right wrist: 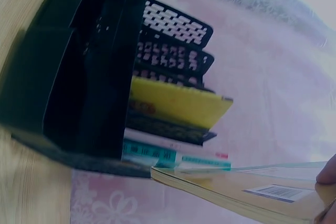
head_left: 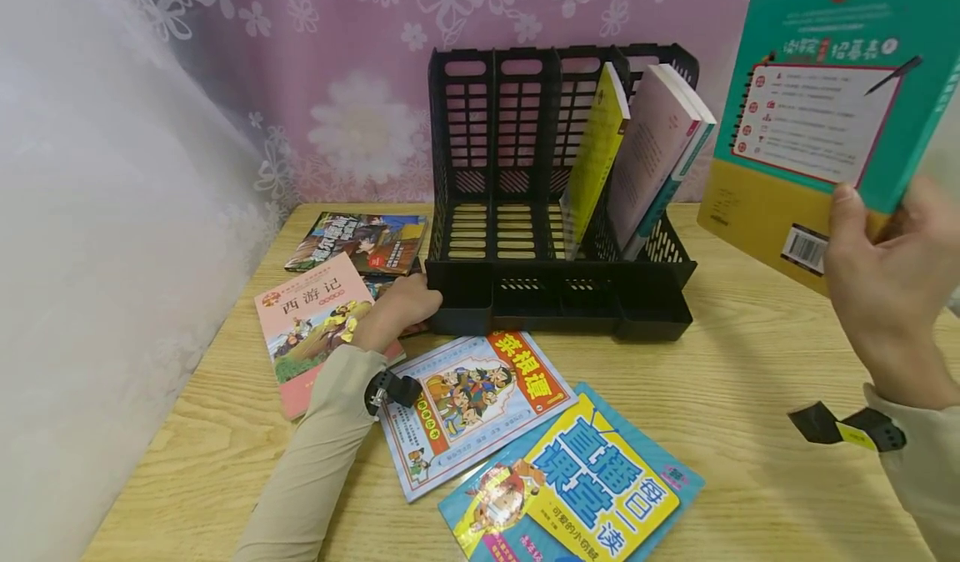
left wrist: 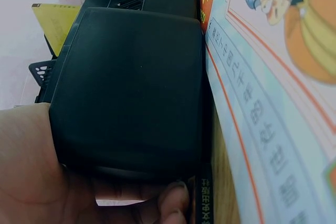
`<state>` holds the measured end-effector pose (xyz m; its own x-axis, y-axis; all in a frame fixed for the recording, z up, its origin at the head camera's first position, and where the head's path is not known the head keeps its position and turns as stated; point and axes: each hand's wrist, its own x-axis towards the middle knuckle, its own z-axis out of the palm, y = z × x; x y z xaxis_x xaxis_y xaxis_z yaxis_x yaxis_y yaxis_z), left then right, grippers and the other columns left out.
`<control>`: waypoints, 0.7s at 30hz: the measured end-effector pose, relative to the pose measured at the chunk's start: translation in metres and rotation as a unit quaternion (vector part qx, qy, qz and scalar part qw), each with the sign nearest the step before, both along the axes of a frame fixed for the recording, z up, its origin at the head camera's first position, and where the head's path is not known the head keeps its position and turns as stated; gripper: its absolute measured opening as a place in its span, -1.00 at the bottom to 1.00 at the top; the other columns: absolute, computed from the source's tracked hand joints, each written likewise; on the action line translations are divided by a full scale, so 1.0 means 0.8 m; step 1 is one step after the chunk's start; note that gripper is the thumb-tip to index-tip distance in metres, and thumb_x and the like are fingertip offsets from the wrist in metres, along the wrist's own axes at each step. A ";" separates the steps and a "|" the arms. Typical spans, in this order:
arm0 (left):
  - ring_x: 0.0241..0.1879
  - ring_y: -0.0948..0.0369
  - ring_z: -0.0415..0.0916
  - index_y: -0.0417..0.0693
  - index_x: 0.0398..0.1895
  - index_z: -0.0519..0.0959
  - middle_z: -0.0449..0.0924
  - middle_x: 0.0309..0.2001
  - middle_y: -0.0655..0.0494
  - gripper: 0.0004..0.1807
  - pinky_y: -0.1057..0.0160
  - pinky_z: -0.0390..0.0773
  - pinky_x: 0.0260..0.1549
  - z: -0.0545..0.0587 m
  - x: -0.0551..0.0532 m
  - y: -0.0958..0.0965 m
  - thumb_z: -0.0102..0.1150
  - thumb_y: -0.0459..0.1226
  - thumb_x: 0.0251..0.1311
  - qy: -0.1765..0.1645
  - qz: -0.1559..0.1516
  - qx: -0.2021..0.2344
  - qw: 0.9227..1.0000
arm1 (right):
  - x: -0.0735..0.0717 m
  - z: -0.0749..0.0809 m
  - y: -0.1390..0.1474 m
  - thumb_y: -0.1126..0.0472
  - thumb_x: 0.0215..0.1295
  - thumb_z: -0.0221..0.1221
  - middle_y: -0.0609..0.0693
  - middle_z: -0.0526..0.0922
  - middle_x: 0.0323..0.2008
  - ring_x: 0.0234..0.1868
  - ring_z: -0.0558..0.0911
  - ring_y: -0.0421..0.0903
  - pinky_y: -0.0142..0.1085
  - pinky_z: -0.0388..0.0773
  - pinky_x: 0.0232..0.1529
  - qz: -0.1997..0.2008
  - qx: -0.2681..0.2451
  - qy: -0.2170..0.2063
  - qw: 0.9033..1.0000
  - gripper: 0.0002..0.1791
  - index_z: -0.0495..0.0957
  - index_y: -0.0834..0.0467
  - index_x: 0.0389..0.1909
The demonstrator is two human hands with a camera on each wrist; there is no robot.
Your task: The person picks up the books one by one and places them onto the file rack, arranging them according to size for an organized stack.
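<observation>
Right hand pinches green-and-yellow book, thumb on back cover, raised just right of black rack. Left hand curls round rack's front-left corner, fingertips beside dark book spine. Yellow book leans inside; room right of rack, above table.

I counted one black rack with three books in it, one book in the right grip, at least five books on the tabletop, and two wrist straps.
</observation>
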<state>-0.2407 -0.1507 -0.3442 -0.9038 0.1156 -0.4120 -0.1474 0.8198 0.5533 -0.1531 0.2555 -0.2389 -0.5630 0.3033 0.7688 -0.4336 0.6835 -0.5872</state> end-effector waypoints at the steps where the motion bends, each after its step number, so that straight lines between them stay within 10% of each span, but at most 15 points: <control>1: -0.71 0.19 0.22 -0.22 0.51 -0.03 0.32 0.26 -0.23 -0.29 0.20 0.35 -0.55 0.000 0.000 0.000 -0.25 -0.23 0.28 0.000 -0.001 0.000 1.000 | 0.001 0.001 -0.003 0.28 0.34 0.07 0.00 0.66 0.01 -0.07 0.61 -0.42 -0.46 0.48 -0.01 0.007 -0.006 0.009 1.000 -0.66 0.59 0.14 0.10; 8: -0.51 0.09 0.29 -0.26 0.50 0.02 0.15 0.41 -0.22 -0.29 0.11 0.37 -0.28 0.001 0.001 0.000 -0.26 -0.23 0.27 0.013 -0.016 -0.014 1.000 | 0.003 0.001 -0.021 0.34 0.29 0.11 0.04 0.69 -0.04 -0.10 0.65 -0.36 -0.51 0.51 -0.10 0.027 -0.018 0.033 0.999 -0.68 0.63 0.17 0.04; 14: -0.73 0.19 0.20 -0.27 0.49 0.05 0.44 0.10 -0.24 -0.31 0.16 0.37 -0.45 0.001 0.001 0.001 -0.25 -0.23 0.27 0.012 -0.009 -0.011 1.000 | 0.001 -0.004 -0.030 0.41 0.24 0.11 0.08 0.71 -0.11 -0.16 0.68 -0.33 -0.54 0.53 -0.19 0.056 -0.047 0.051 0.996 -0.68 0.65 0.24 -0.01; 21: -0.51 0.09 0.34 -0.27 0.49 0.03 0.14 0.41 -0.22 -0.29 0.13 0.39 -0.33 0.000 0.001 -0.001 -0.25 -0.23 0.26 0.016 -0.013 -0.012 1.000 | -0.002 -0.007 -0.042 0.41 0.23 0.13 0.09 0.71 -0.13 -0.16 0.69 -0.30 -0.58 0.52 -0.25 0.066 -0.041 0.052 0.996 -0.69 0.66 0.24 -0.02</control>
<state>-0.2401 -0.1515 -0.3439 -0.9134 0.1293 -0.3861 -0.1084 0.8367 0.5367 -0.1544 0.2223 -0.2448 -0.5213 0.2956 0.8005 -0.5780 0.5678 -0.5861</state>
